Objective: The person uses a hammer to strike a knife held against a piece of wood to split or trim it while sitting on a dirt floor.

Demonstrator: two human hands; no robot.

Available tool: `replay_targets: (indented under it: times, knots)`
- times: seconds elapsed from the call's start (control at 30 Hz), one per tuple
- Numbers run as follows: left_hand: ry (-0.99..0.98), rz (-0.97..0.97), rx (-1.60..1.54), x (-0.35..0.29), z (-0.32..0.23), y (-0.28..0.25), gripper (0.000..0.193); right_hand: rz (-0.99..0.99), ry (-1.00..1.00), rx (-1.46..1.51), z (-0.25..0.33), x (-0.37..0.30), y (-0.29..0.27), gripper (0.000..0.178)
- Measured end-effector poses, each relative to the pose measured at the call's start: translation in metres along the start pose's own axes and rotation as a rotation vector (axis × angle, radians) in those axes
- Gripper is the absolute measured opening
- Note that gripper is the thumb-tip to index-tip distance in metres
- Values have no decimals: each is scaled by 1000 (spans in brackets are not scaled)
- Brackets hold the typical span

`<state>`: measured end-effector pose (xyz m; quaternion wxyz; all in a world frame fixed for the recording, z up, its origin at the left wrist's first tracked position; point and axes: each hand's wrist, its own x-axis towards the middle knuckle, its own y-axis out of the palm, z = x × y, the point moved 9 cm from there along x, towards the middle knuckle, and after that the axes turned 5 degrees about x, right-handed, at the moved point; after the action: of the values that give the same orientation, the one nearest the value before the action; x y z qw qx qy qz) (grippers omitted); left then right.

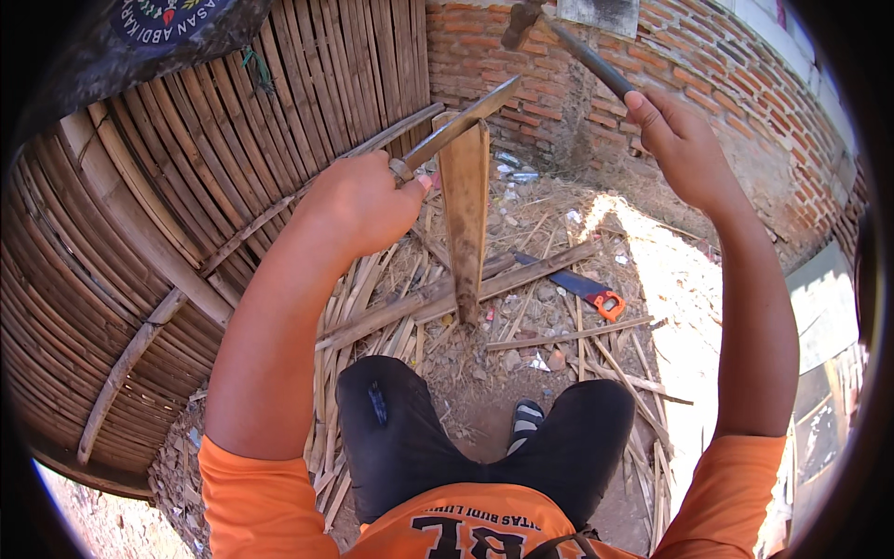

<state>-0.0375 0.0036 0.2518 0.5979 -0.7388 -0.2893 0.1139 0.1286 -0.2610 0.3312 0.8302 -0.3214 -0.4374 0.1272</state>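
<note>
My left hand (361,207) is closed round the handle of a machete (458,127), whose blade slants up and away to the right. The blade rests across the top end of an upright wooden board (465,200), and the board's lower end meets the ground ahead of my knees. Raised at the upper right, my right hand (684,149) grips a hammer (589,60) by its dark handle. The hammer's head is up near the top edge of the view, above the blade and apart from it.
On the littered ground lie a handsaw (585,291) with an orange handle, a long wooden beam (531,276) and several thin strips (568,335). A bamboo wall (186,168) stands close on the left. Behind runs a brick wall (652,70).
</note>
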Motion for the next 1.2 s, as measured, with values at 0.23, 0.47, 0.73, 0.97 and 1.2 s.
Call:
replay_targets:
  times: [0.23,0.47,0.73,0.97,1.2]
  knots:
    - [-27,20,-20,2,4,4,62,120,-108,-201,-13,-5,34,52]
    - [-13,21,-36,1,3,5,63,-11,27,254,-17,12,-4,54]
    - [-12,75,-16,-1,-1,4,64,60,58,32,-6,4,7,54]
    - [-3,56,-12,0,5,4,65,154,-137,-228,-14,2,38,52]
    - [-19,49,-10,-1,7,8,58,14,18,128,-21,8,12,54]
